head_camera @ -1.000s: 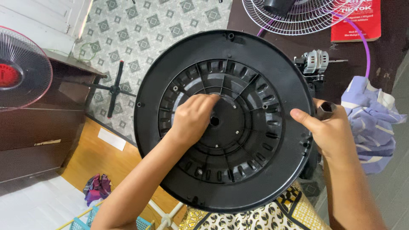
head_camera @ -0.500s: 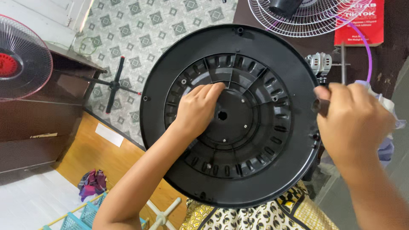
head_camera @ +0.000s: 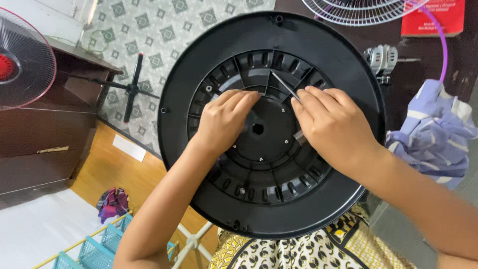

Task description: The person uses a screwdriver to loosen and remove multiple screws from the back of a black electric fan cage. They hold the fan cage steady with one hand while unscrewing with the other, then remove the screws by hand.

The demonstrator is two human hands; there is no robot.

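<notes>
Head view looked straight down on a round black base (head_camera: pixel 271 122) held flat over the lap, its ribbed underside up, filling the middle of the frame. At its centre sat a small hole (head_camera: pixel 257 129), ringed by a smooth disc with tiny screws (head_camera: pixel 287 141) dotted about it and a band of slots farther out.

Left hand (head_camera: pixel 223 119) lay on the base at about 9 o'clock of the hole, fingers curled loosely together and pressed down on the inner ring near 11 o'clock. It gripped nothing that could be seen; whether a small part sat under the fingertips could not be told.

Right hand (head_camera: pixel 331 124) came in from 3 o'clock with its fingers closed round a screwdriver (head_camera: pixel 285 85). The thin shaft ran up toward 12 o'clock, along a rib, and the dark handle end showed below the palm near 4 o'clock. The tip rested on or just above the ribbed band; contact could not be confirmed.

Judged from this, the work wanted a steady base first: the left hand pressing down near the hole looked right for that. The blade should stand more upright over a screw head before any turning, since at that shallow slant it would likely slip along the plastic. Fingers of the bracing hand were best kept clear of the blade's line.

At 1 o'clock lay a white fan grille (head_camera: pixel 366 10), with crumpled cloth (head_camera: pixel 433 134) at 3 o'clock.
</notes>
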